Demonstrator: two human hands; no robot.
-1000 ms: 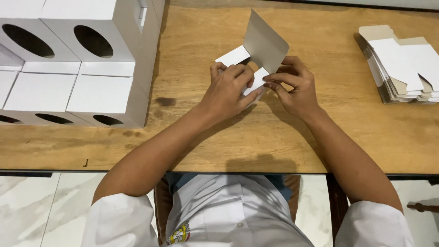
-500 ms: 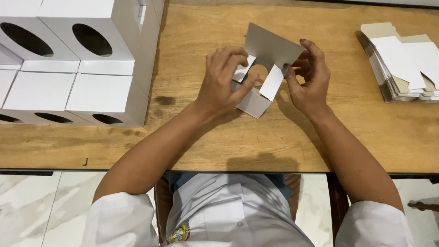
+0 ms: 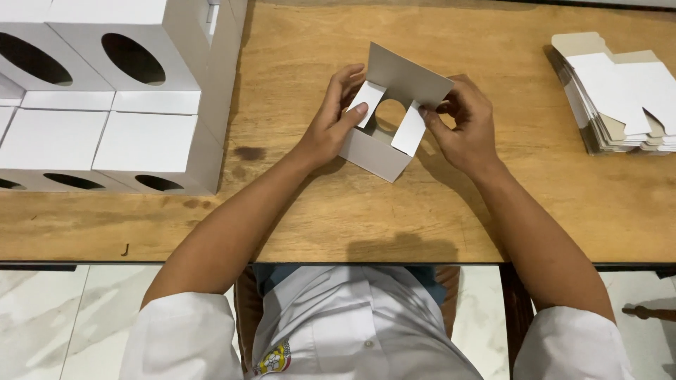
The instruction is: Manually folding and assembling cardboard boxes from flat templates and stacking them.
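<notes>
Holding a small white cardboard box between them, the left hand and right hand each press one side flap with a thumb. It stands on the wooden table, near the middle, opening upward, lid flap raised at the far side, corner toward the person.

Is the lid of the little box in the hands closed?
No, the small white box has its lid flap standing up and two side flaps only partly folded in.
</notes>
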